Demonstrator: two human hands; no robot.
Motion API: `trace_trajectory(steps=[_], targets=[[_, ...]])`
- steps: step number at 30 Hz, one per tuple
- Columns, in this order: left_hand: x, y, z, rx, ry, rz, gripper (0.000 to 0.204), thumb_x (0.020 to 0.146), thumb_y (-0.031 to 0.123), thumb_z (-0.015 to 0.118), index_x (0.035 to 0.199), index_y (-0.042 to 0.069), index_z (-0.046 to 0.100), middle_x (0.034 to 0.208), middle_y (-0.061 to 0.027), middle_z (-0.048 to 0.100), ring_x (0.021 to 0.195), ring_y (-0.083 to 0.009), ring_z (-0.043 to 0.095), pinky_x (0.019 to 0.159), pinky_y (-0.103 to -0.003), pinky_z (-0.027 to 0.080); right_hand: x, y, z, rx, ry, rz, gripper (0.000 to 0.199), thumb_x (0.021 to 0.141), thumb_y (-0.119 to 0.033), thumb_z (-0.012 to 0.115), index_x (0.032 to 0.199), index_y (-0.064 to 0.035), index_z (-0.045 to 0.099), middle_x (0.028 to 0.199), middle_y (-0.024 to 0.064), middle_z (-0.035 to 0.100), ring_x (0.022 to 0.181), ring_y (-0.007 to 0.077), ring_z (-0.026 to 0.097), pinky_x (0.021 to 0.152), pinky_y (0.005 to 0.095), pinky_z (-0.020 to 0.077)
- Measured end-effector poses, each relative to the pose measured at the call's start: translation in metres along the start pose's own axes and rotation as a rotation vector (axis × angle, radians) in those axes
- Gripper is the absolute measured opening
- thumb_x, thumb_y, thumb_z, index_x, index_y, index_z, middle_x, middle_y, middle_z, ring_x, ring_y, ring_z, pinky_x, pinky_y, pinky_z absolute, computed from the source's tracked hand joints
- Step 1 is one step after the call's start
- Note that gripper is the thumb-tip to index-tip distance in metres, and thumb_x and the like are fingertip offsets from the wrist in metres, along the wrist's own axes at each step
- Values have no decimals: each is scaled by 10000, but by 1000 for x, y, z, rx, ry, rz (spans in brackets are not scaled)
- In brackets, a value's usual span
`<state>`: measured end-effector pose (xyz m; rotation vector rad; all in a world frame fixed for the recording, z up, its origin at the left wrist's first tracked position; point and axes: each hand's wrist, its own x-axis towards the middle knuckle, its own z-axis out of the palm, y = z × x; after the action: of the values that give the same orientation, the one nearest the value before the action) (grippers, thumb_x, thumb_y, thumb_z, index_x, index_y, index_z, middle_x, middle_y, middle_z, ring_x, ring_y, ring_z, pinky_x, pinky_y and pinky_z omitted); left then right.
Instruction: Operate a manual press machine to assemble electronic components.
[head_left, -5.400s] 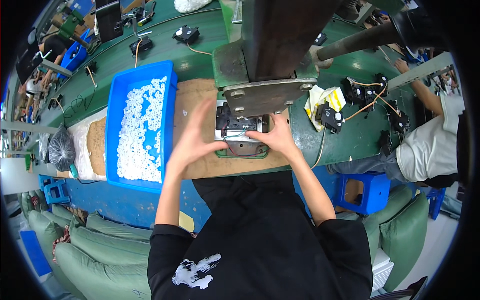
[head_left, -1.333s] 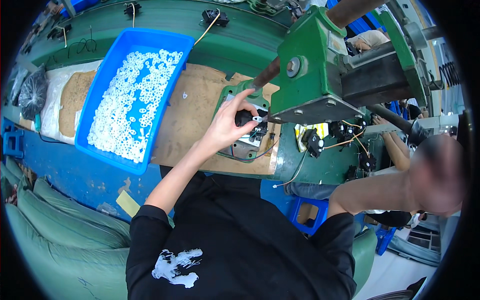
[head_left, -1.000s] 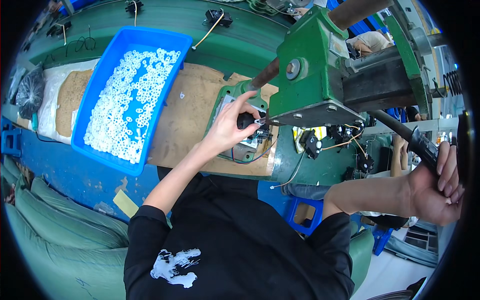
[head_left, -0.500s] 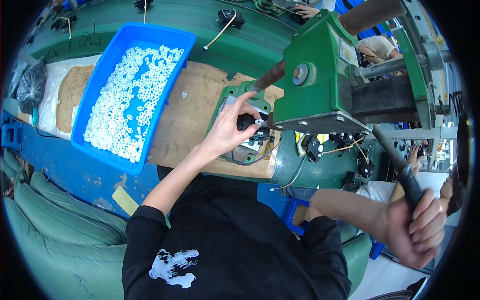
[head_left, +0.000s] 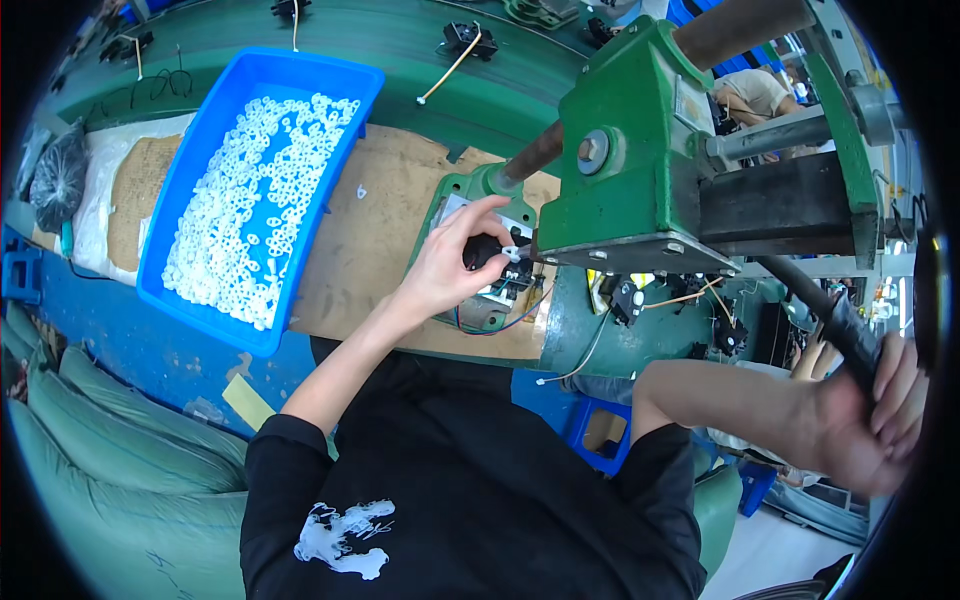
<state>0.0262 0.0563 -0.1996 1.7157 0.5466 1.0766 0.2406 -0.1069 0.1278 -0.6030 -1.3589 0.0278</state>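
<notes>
Pinching small black part [head_left: 487, 249] under green press [head_left: 640, 160]: left hand [head_left: 450, 262]; lever handle [head_left: 850, 330] clenched by right hand [head_left: 870, 420].

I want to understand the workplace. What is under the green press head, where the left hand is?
Under the green press head sits a metal fixture. The left hand holds a small black part there. The press and hand hide the rest. The right hand grips the black lever.
</notes>
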Motion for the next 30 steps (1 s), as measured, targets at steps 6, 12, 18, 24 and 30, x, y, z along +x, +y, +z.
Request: trace_trajectory(steps=[6, 12, 18, 24, 30], targets=[[-1, -1, 12, 61, -88, 72, 694, 761, 58, 747, 1391, 18, 460, 976, -86, 710, 1071, -259, 620, 975, -389, 463, 9, -3, -2, 147, -121, 133, 335, 824, -136, 509, 520, -211, 388, 499, -40, 404, 480, 64, 410, 579, 235, 340], [-1, -4, 12, -39, -111, -50, 751, 749, 84, 750, 1422, 39, 419, 981, -63, 693, 1091, -277, 595, 999, -421, 441, 1, -4, -4, 91, -78, 41, 348, 825, -186, 547, 511, -215, 399, 481, -53, 391, 456, 65, 395, 570, 235, 338], [4, -3, 0, -50, -80, -2, 761, 754, 19, 708, 1442, 8, 385, 925, -59, 695, 1042, -216, 624, 996, -369, 462, 12, -4, -12, 136, -106, 98, 349, 821, -192, 533, 501, -219, 394, 473, -53, 392, 452, 59, 394, 569, 227, 341], [6, -2, -1, -48, -64, 4, 731, 756, 17, 691, 1426, 9, 398, 920, -57, 693, 1019, -217, 624, 983, -372, 465, -6, -8, 6, 45, -91, 44, 353, 812, -191, 535, 499, -229, 377, 468, -61, 388, 444, 52, 389, 556, 222, 336], [3, -4, -4, -52, -61, -19, 714, 757, 19, 685, 1414, 8, 408, 922, -57, 694, 997, -216, 629, 978, -371, 466, -50, -5, 34, -42, 120, -117, 397, 815, -198, 572, 499, -231, 333, 458, -79, 359, 439, 41, 356, 544, 216, 306]])
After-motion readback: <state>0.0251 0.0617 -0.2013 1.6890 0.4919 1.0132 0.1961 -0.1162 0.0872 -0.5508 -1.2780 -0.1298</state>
